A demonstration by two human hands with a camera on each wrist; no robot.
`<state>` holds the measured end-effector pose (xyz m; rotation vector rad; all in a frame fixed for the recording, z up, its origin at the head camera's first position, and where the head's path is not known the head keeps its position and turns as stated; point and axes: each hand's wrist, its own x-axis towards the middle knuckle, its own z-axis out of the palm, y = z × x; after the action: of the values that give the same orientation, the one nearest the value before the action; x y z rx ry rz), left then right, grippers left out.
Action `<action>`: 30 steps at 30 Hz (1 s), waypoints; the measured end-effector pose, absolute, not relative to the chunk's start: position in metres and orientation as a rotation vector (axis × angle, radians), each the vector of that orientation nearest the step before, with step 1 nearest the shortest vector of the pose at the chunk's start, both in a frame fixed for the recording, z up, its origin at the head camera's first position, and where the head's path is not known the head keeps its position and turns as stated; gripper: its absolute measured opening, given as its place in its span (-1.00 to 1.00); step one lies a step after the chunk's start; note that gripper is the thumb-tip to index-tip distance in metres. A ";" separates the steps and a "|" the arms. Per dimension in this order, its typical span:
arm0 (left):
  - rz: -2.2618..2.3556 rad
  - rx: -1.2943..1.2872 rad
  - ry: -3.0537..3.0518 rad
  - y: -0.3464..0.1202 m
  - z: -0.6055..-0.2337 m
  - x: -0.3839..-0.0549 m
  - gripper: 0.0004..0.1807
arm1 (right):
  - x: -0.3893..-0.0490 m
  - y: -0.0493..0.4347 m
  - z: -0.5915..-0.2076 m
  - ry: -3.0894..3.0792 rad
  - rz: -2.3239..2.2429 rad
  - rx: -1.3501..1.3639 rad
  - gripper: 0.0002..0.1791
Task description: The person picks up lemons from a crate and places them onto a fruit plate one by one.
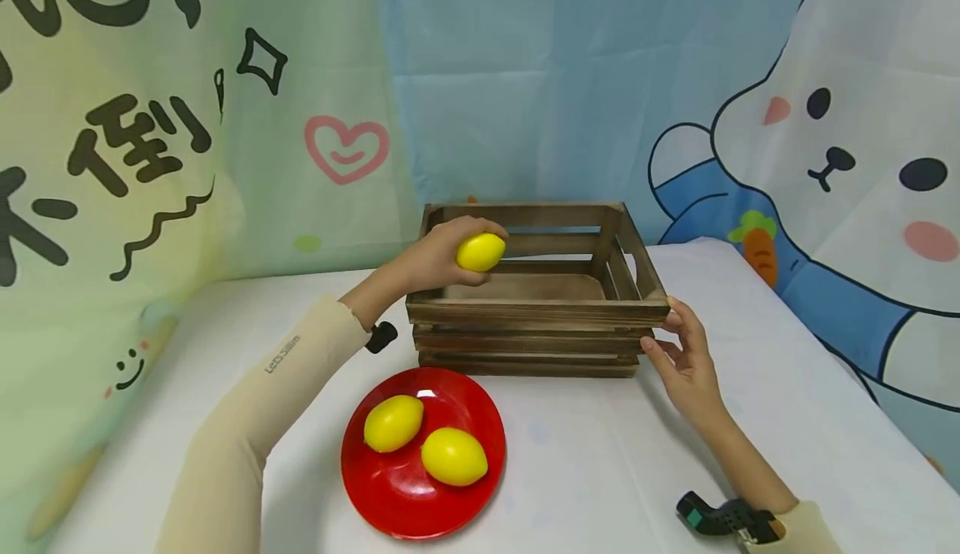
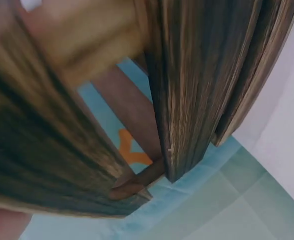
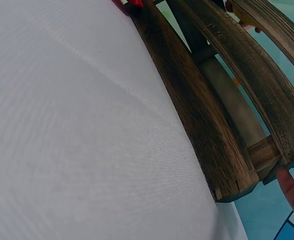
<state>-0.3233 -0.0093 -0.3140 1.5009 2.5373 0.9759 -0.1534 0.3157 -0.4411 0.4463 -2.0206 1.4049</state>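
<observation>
In the head view my left hand grips a yellow lemon between thumb and fingers, over the left part of a slatted wooden crate. My right hand touches the crate's front right corner, its thumb and fingers at the slats. Two more lemons lie on a red plate in front of the crate. Up close, the left wrist view has the crate's slats, but the held lemon is out of sight there. A fingertip meets the crate's end in the right wrist view.
A white cloth covers the table. Behind it hangs a printed curtain with a cartoon bear, close to the crate's back. A black strap device sits on the right wrist.
</observation>
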 end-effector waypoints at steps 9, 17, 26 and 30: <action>0.961 1.464 2.608 -0.027 -0.317 -0.302 -0.42 | -0.154 0.319 -0.443 -2.022 1.412 0.430 -0.15; 0.938 1.469 2.819 -0.047 -0.322 -0.287 -0.42 | -0.155 0.314 -0.446 -1.977 1.463 0.502 -0.20; 0.879 1.636 2.979 -0.062 -0.312 -0.260 -0.39 | -0.156 0.314 -0.442 -1.952 1.466 0.537 -0.28; 0.817 1.737 2.974 -0.071 -0.309 -0.246 -0.37 | -0.157 0.314 -0.443 -1.935 1.486 0.552 -0.29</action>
<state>-0.2455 -0.0708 -0.3095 1.7366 2.9738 0.8166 -0.1573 0.3135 -0.4429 0.5515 -1.9353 1.4860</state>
